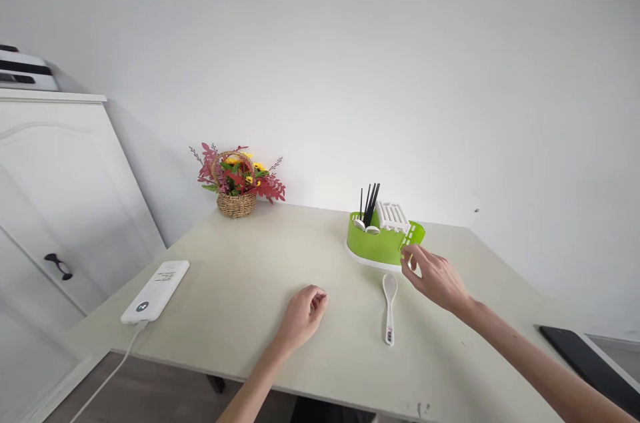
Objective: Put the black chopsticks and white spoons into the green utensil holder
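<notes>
A green cutlery holder (373, 244) stands on the pale table (240, 296), with black chopsticks (370, 203) upright in it, white spoon heads and a white rack. My right hand (436, 276) hovers just right of the holder's front corner, fingers loosely spread and empty. A white spoon (389, 308) lies flat on the table just left of that hand. My left hand (303, 315) rests on the table near the front, fingers curled in loosely with nothing visible in them.
A wicker basket of red and yellow flowers (237, 183) sits at the back left. A white power bank (156, 291) with a cable lies near the left edge. A dark tablet (590, 363) is at the right. A white cabinet (55, 189) stands left.
</notes>
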Tool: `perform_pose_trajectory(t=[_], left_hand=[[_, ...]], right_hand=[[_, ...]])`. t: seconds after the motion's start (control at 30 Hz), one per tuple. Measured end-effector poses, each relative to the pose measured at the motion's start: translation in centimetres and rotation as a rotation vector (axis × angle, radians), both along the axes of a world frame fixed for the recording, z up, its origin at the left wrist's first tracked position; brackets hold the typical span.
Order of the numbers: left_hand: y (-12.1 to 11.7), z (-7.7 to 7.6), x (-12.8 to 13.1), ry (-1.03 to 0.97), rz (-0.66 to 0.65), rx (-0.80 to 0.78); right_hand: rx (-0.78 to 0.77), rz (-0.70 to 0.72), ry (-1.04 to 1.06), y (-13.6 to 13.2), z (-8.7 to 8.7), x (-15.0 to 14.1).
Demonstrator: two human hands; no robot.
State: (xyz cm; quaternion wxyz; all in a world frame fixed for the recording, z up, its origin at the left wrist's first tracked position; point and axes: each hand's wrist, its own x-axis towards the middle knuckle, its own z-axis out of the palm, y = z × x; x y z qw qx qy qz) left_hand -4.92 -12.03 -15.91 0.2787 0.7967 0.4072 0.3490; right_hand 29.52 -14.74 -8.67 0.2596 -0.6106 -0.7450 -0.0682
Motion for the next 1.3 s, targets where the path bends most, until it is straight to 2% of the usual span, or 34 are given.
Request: perform_pose_trajectory(t=[0.07, 0.13, 0.37, 0.47, 0.57, 0.67, 0.77, 0.87, 0.97, 1.1, 1.2, 1.3], left_hand=[[0.0, 0.1, 0.0, 0.003, -0.005, -0.002], [0.0, 0.1, 0.0, 0.002, -0.011, -0.002], [0.2, 0.0, 0.0, 0.007, -0.016, -0.010], [0.1, 0.2, -0.1, 0.003, -0.015, -0.021], [0.0, 0.4, -0.1, 0.011, -0.016, -0.029], [0.1, 0.3, -0.1, 0.025, -0.009, -0.023], [0.2, 0.1, -0.1, 0.024, -0.006, -0.001], [0.2, -0.1, -0.2, 0.014, -0.009, 0.012], [0.2, -0.3, -0.2, 0.007, -0.011, 0.017], [0.2, -0.3, -0.2, -0.003, -0.015, 0.030], [0.2, -0.3, -0.2, 0.001, -0.010, 0.027], [0.1, -0.4, -0.1, 0.000, -0.007, 0.029]], right_hand=[[-0.209, -0.040, 0.072, -0.1, -1.0, 0.5], [-0.330, -0.067, 0.125, 0.2, -2.1, 0.7], [-0.532, -0.157, 0.307, 2.6, -5.8, -0.1], [-0.598, -0.145, 0.396, 3.1, -6.3, -1.3], [-0.616, -0.098, 0.479, 3.1, -5.8, -2.7], [-0.569, -0.039, 0.554, 2.9, -4.1, -4.1], [-0.453, 0.008, 0.607, 2.8, -1.1, -5.2], [-0.317, 0.046, 0.638, 3.0, 3.2, -5.8], [-0.157, 0.046, 0.679, 3.2, 8.3, -6.1], [0.211, -0.005, 0.632, 4.0, 14.2, -6.2], [0.404, -0.075, 0.413, 5.5, 16.2, -6.0], [0.351, -0.192, 0.096, 7.4, 15.9, -6.0]])
